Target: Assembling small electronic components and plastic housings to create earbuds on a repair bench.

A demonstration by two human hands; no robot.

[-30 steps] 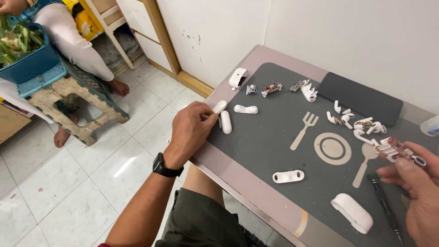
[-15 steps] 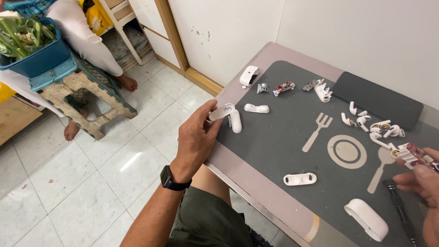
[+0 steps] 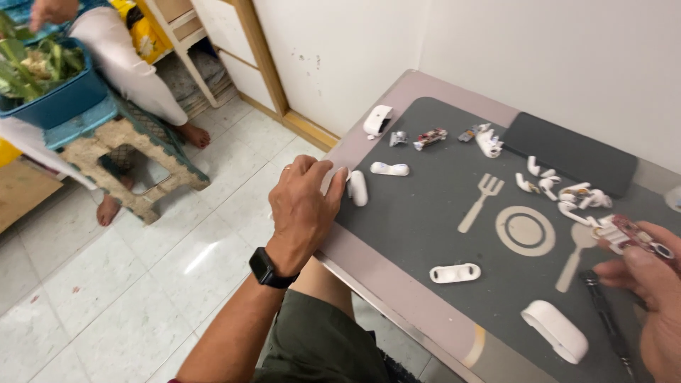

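While the left hand rests loosely curled, holding nothing, its fingertips touch a white capsule piece. The right hand pinches a small circuit board.

You have one view only, from the camera on your head, tilted steeply down and slightly right across the tabletop. It sits close, so your left hand fills the centre while your right hand is cut by the right edge. Tiled floor fills the left.
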